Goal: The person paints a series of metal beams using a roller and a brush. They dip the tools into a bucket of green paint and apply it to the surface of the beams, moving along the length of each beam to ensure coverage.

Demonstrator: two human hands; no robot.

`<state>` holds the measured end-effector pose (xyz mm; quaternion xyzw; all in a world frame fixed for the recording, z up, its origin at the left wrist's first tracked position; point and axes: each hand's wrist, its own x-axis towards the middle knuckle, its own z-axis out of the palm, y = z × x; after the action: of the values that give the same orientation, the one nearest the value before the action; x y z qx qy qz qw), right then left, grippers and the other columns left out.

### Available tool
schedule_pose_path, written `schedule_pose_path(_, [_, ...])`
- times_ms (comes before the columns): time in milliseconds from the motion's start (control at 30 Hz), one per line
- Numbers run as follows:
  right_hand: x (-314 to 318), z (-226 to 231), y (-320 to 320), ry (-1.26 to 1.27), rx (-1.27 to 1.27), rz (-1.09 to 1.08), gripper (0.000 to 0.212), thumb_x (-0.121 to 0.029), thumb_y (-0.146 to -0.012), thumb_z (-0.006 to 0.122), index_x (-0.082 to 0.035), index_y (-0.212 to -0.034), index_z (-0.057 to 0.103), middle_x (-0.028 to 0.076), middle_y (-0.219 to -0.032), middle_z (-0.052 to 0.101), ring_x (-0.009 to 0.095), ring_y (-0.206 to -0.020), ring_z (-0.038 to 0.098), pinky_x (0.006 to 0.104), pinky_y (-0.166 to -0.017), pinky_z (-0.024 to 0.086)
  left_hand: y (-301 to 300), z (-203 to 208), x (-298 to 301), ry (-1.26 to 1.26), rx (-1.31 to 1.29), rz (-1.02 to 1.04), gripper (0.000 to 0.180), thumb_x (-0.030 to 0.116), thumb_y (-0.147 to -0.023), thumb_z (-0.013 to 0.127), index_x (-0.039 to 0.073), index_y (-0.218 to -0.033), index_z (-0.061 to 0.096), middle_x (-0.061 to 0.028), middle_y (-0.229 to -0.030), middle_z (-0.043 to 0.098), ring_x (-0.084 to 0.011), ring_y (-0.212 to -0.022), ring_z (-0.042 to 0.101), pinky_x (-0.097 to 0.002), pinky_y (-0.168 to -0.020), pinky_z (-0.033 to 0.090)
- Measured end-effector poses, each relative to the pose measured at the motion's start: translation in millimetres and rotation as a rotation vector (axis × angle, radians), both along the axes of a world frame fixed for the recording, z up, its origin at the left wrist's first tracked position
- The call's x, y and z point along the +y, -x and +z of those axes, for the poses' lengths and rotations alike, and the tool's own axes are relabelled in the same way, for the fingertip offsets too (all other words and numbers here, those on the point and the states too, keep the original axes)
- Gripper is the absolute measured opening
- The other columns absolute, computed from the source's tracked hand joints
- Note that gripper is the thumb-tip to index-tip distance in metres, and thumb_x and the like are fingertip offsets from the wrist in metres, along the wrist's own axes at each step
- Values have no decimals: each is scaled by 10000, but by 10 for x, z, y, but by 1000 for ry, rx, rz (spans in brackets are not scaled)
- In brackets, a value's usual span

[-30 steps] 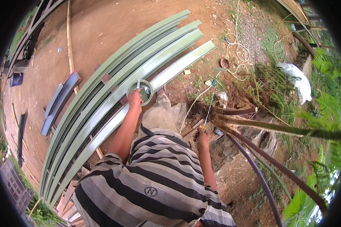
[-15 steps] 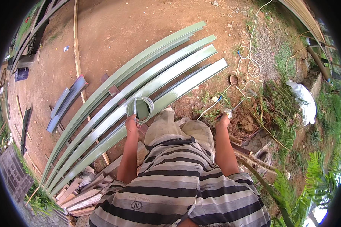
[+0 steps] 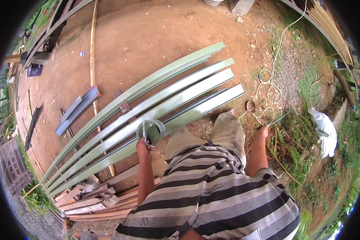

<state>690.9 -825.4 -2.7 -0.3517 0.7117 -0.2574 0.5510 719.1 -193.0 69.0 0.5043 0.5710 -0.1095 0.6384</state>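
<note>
At the near edge of the long green metal beams [image 3: 206, 82], my left hand [image 3: 143, 147] is closed on the rim of a round paint can [image 3: 162, 129]. Dark green paint shows inside it, and a pale flat strip [image 3: 144, 129] crosses its opening by my fingers. My right hand [image 3: 261, 133] is out to the right over ferns and soil, with its fingers closed round a thin light rod [image 3: 279, 119]. What is at the rod's end is too small to make out. Several of the beams lie side by side, curving down to the left.
A pale cord [image 3: 273, 76] lies looped on the ground near a small brown bowl-like thing [image 3: 250, 106]. A white sack [image 3: 323, 132] sits at the right among ferns. Shorter grey metal pieces [image 3: 79, 110] lie left of the beams. Wood offcuts [image 3: 88, 200] are piled at the lower left.
My right hand with the rod has moved right and away from my legs. My legs have shifted and a foot now shows beside the beams. The can stays in my left hand.
</note>
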Motion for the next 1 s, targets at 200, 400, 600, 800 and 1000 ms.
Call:
schedule_pose_path(200, [-1589, -279, -234, 11, 179, 242, 274, -251, -893, 657, -42, -753, 548, 66, -574, 509, 195, -445, 464, 352, -397, 378, -98, -66, -971, -123, -8, 275, 179, 267, -928, 570, 97, -872, 576, 13, -651, 522, -78, -482, 440, -252, -435, 383])
schedule_pose_path(400, [-3045, -403, -1013, -148, 109, 758, 281, -258, -886, 687, -25, -911, 532, 53, -554, 476, 182, -408, 450, 345, -367, 360, -418, 157, -2080, -184, -151, 525, 194, 297, -955, 514, 117, -893, 550, 10, -698, 539, -84, -483, 408, -245, -466, 364])
schedule_pose_path(600, [-3722, 80, -1582, -90, 235, 1316, 311, -286, -871, 706, -41, -781, 538, 44, -593, 524, 154, -468, 522, 317, -415, 399, -634, 594, -3273, -97, -244, 588, 239, 316, -956, 500, 86, -1019, 519, -19, -793, 553, -120, -650, 493, -252, -559, 405])
schedule_pose_path(800, [-3943, 259, -1994, 9, 296, 1647, 334, -291, -885, 692, -20, -784, 524, 54, -590, 546, 159, -480, 550, 326, -416, 421, -787, 621, -4325, 120, -309, 624, 235, 309, -942, 512, 92, -964, 600, -6, -756, 573, -99, -527, 401, -265, -519, 395])
schedule_pose_path(1000, [-4118, 602, -2272, 712, 410, 2015, 333, -315, -915, 633, -4, -1029, 592, 186, -676, 625, 308, -593, 639, 415, -537, 496, -1044, 376, -5266, 230, -325, 561, 176, 279, -929, 533, 113, -938, 590, 10, -730, 562, -88, -509, 389, -259, -519, 392])
